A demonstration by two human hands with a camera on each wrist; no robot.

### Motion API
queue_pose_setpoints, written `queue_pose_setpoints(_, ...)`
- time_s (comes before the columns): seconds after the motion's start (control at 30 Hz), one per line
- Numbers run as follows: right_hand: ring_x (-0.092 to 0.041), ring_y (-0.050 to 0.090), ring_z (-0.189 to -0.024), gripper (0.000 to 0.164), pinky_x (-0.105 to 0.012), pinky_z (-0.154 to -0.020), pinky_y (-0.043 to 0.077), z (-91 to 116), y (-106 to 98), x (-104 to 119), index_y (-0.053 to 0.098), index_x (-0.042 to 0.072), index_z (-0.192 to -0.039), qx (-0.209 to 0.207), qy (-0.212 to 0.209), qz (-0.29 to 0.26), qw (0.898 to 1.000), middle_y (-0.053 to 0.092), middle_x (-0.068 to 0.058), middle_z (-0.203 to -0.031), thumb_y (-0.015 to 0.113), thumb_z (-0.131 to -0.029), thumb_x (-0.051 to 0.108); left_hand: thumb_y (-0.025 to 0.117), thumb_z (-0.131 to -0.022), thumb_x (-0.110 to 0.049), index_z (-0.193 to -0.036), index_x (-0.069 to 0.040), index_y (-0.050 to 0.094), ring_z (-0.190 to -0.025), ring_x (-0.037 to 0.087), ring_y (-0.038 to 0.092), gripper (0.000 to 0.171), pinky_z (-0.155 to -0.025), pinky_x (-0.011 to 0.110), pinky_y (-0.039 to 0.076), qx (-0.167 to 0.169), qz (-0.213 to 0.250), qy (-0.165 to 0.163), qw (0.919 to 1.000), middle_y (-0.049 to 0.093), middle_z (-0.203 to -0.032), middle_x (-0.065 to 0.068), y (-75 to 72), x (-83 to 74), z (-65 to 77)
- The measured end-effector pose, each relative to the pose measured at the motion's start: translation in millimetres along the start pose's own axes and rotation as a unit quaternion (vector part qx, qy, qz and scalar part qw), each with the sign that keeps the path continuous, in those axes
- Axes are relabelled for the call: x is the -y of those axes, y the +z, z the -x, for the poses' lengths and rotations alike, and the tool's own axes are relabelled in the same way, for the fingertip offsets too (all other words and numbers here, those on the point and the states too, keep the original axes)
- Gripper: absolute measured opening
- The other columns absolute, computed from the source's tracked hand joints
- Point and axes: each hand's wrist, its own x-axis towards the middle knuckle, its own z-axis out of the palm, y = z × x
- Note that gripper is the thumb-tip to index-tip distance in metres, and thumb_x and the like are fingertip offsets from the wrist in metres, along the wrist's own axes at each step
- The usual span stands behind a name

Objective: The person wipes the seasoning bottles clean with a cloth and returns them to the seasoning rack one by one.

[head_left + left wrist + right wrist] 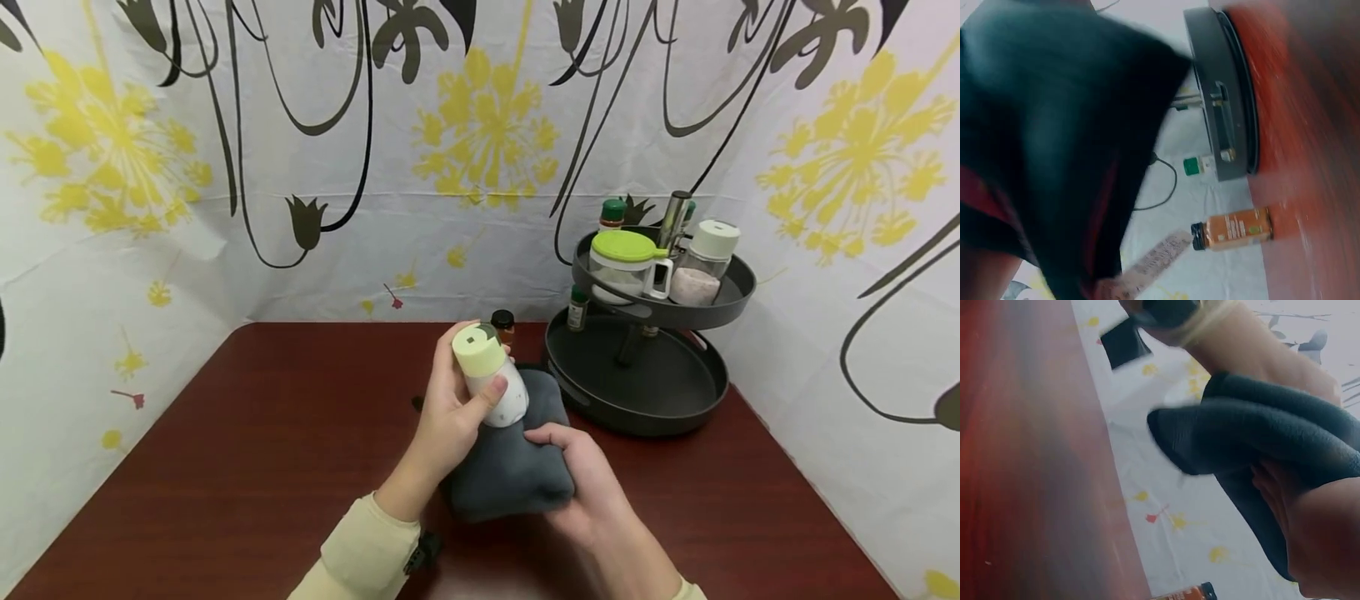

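In the head view my left hand [444,412] grips a small shaker bottle [506,400] with a cream cap and a pale body, its thumb across the side. The bottle tilts over a dark grey cloth [510,483]. My right hand [588,487] holds that folded cloth from the right, thumb on top and the other fingers hidden beneath. In the right wrist view, the cloth [1241,434] drapes over the right hand [1329,531]. Up close and blurred, the cloth [1066,94] covers much of the left wrist view.
Behind the hands stands a spice bottle [1238,229] with a black cap. At the right rear of the brown table [315,450] is a two-tier dark turntable [637,421]. Its upper tier bears a green-lidded container [622,258], a white-capped jar [705,262] and green-capped bottles. A patterned curtain hangs behind.
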Motion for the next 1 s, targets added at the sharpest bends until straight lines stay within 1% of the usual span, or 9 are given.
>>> queue_pose_setpoints(0.2, -0.013, 0.058, -0.123, 0.059, -0.03, -0.105, 0.053, 20, -21, 6, 0.023, 0.013, -0.156, -0.038, 0.014, 0.014, 0.999, 0.047, 0.0, -0.145, 0.051, -0.105, 0.02, 0.064, -0.1, 0.007, -0.159, -0.002, 0.027, -0.137, 0.041, 0.056, 0.07, -0.112, 0.027, 0.047, -0.008, -0.008, -0.026, 0.9996, 0.054, -0.147, 0.032, -0.1, 12.9, -13.0)
queue_pose_setpoints(0.37, -0.016, 0.053, -0.134, 0.072, -0.035, -0.112, 0.051, 44, -52, 30, 0.005, 0.022, -0.166, -0.089, -0.018, 0.041, 0.995, 0.028, -0.001, -0.16, 0.048, -0.109, 0.022, 0.071, -0.097, 0.004, -0.154, -0.006, 0.038, -0.129, 0.033, 0.062, 0.067, -0.109, 0.042, 0.052, -0.045, -0.039, -0.043, 0.9973, 0.058, -0.146, 0.024, 3.0, 33.8, -38.2)
queue_pose_setpoints(0.43, -0.015, 0.061, -0.127, 0.066, -0.036, -0.107, 0.055, 52, -63, 40, 0.012, 0.018, -0.166, -0.133, -0.05, 0.112, 0.983, 0.04, -0.001, -0.155, 0.047, -0.111, 0.024, 0.075, -0.096, 0.0, -0.153, -0.007, 0.043, -0.125, 0.031, 0.065, 0.066, -0.106, 0.047, 0.055, -0.057, -0.065, -0.044, 0.9953, 0.061, -0.144, 0.02, 5.7, 43.5, -52.1)
queue_pose_setpoints(0.5, -0.013, 0.069, -0.112, 0.06, -0.034, -0.097, 0.06, 58, -74, 49, 0.025, 0.008, -0.164, -0.182, -0.086, 0.227, 0.953, 0.056, -0.001, -0.142, 0.049, -0.111, 0.025, 0.08, -0.095, -0.007, -0.153, -0.01, 0.047, -0.123, 0.031, 0.067, 0.067, -0.103, 0.051, 0.057, -0.061, -0.096, -0.045, 0.9924, 0.064, -0.141, 0.016, 9.1, 53.9, -67.7)
queue_pose_setpoints(0.6, -0.013, 0.073, -0.091, 0.049, -0.033, -0.081, 0.062, 64, -84, 57, 0.049, -0.002, -0.15, -0.254, -0.109, 0.391, 0.878, 0.072, -0.003, -0.115, 0.056, -0.109, 0.024, 0.084, -0.094, -0.019, -0.153, -0.016, 0.051, -0.124, 0.028, 0.066, 0.067, -0.103, 0.052, 0.057, -0.048, -0.167, -0.058, 0.9831, 0.067, -0.138, 0.011, 14.5, 71.0, -92.2)
queue_pose_setpoints(0.67, -0.014, 0.072, -0.087, 0.043, -0.033, -0.076, 0.06, 66, -86, 58, 0.056, -0.004, -0.143, -0.264, -0.113, 0.451, 0.845, 0.074, -0.005, -0.109, 0.057, -0.108, 0.021, 0.085, -0.094, -0.025, -0.152, -0.019, 0.053, -0.124, 0.028, 0.066, 0.067, -0.103, 0.052, 0.057, -0.035, -0.21, -0.077, 0.974, 0.067, -0.138, 0.01, 17.5, 83.9, -107.5)
queue_pose_setpoints(0.73, -0.016, 0.072, -0.087, 0.041, -0.033, -0.076, 0.06, 68, -87, 57, 0.057, -0.004, -0.141, -0.254, -0.108, 0.465, 0.841, 0.074, -0.008, -0.109, 0.056, -0.108, 0.019, 0.085, -0.094, -0.027, -0.151, -0.02, 0.053, -0.125, 0.028, 0.065, 0.066, -0.103, 0.052, 0.057, -0.019, -0.239, -0.101, 0.9655, 0.067, -0.139, 0.009, 21.1, 98.4, -121.5)
queue_pose_setpoints(0.87, -0.019, 0.072, -0.089, 0.041, -0.035, -0.076, 0.06, 67, -88, 51, 0.057, -0.006, -0.141, -0.228, -0.098, 0.454, 0.856, 0.074, -0.012, -0.112, 0.056, -0.107, 0.016, 0.086, -0.092, -0.023, -0.15, -0.018, 0.054, -0.127, 0.028, 0.066, 0.066, -0.103, 0.049, 0.058, 0.001, -0.257, -0.147, 0.9552, 0.066, -0.142, 0.009, 32.3, 127.4, -143.6)
queue_pose_setpoints(1.0, -0.021, 0.071, -0.09, 0.037, -0.036, -0.077, 0.06, 67, -89, 45, 0.059, -0.006, -0.137, -0.227, -0.097, 0.441, 0.863, 0.074, -0.013, -0.111, 0.056, -0.105, 0.014, 0.088, -0.091, -0.021, -0.147, -0.016, 0.057, -0.127, 0.029, 0.067, 0.065, -0.103, 0.047, 0.058, 0.005, -0.264, -0.161, 0.951, 0.067, -0.141, 0.01, 50.7, 151.0, -160.5)
